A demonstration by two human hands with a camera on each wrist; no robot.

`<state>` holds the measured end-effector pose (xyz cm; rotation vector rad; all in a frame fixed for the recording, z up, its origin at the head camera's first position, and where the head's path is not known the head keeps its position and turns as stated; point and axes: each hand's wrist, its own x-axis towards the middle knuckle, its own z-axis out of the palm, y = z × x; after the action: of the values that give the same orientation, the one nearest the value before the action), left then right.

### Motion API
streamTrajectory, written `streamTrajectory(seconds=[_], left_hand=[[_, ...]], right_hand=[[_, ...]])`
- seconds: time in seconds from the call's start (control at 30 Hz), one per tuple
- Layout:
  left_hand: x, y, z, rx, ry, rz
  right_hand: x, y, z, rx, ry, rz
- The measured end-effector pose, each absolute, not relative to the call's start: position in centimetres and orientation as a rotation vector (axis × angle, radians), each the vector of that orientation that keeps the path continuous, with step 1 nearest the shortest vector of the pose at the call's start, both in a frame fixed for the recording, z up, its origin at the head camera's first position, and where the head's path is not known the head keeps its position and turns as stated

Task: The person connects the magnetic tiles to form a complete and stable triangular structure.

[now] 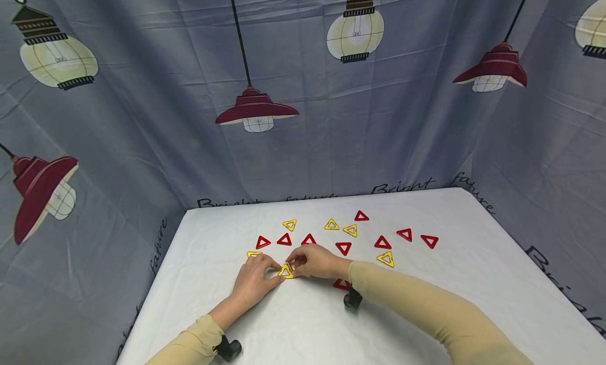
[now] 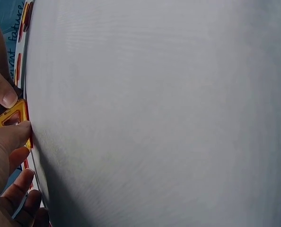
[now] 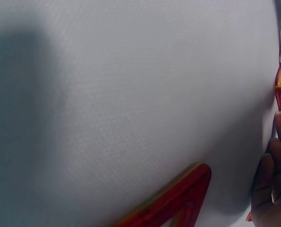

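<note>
Pinching one yellow triangle (image 1: pixel 291 273) with both hands: thumb and fingertips of left hand (image 1: pixel 254 281) on its left side, thumb and fingertips of right hand (image 1: pixel 316 261) on its right. Held left of table centre, nearer than most loose pieces; edged with red in wrist views. Can't tell if touching the tabletop. Closed in at back and both sides by grey-blue fabric (image 1: pixel 303 165), hung in soft folds, lightly creased. Set against that: white table (image 1: pixel 303 328), matte, faintly woven up close, shadowed near both hands. Reaching in from the near side in tan sleeves (image 1: pixel 412 299). Printed across the fabric: dark-red lamp shades (image 1: pixel 257 111) and pale lanterns (image 1: pixel 355 33), some on black cords. Lettered in black script around tabletop height: "Bright fature" (image 1: pixel 402 188), repeated along back and sides. Worn at both wrists: black devices (image 1: pixel 352 297). Scattered mostly over the far half: loose red triangles (image 1: pixel 382 247) and loose yellow triangles (image 1: pixel 391 259), open-centred, lying flat, colours mixed. Partly hidden just behind left fingers: another yellow one (image 1: pixel 254 253). Partly covered by right forearm: near red one (image 3: pixel 188 191), cut off at bottom of right wrist view.
</note>
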<state>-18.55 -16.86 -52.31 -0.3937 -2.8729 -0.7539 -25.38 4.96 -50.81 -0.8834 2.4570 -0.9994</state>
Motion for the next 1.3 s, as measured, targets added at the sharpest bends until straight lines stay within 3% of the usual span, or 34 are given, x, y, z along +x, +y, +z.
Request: streamTrajectory(seconds=[0.67,1.3], left_hand=[[-19.6,-20.5,-49.3,-0.323,-2.852,-0.9],[-20.9,-25.3,-51.0,-0.158,-2.946,-0.863]], right_hand=[[-25.3,5.2,-50.6,-0.89,2.532,-0.915],[-25.3,5.2,-50.8,-0.89,2.526,-0.926]])
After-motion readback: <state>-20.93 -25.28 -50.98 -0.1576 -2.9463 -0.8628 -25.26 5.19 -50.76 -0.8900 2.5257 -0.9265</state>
